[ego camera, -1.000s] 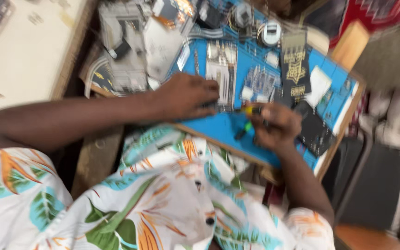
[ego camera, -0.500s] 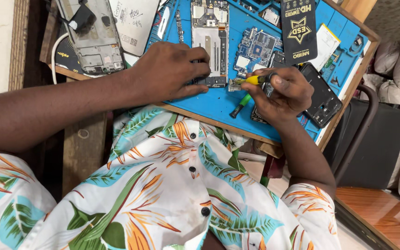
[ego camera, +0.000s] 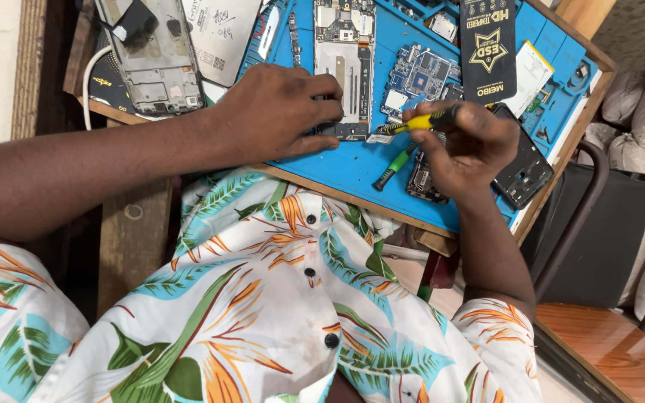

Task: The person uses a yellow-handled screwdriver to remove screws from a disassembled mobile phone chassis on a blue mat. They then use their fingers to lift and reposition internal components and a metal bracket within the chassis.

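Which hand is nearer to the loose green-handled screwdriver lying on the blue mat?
Right. The right hand sits just beside the green-handled screwdriver, holding a yellow-handled screwdriver. The left hand is farther, resting on the opened phone.

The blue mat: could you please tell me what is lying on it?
On the blue mat lie an opened phone frame, a circuit board, a black packet and a green screwdriver. The left hand and right hand cover whatever lies beneath them.
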